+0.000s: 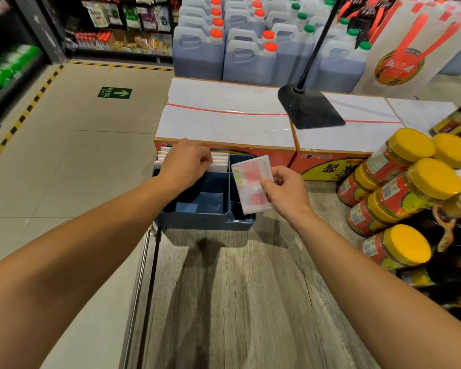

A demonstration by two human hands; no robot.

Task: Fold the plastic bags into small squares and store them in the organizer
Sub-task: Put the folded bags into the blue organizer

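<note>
A blue organizer (pixel 197 218) with several compartments stands on the wooden tabletop against a cardboard box. A row of folded white plastic bags (pixel 220 161) stands upright in its far left compartment. My left hand (pixel 183 163) reaches over that row, its fingers curled onto the tops of the bags. My right hand (pixel 286 191) pinches a folded white bag with pink print (pixel 250 182), holding it upright over the organizer's right side. The near left compartment holds only a small blue piece at its bottom.
Taped cardboard boxes (pixel 224 115) lie behind the organizer, with a black stand base (pixel 310 106) on them. Yellow-lidded jars (pixel 405 187) are stacked at the right, beside dark bottles. Large jugs (pixel 248 57) stand further back. The table's left edge has a metal rail (pixel 139 288).
</note>
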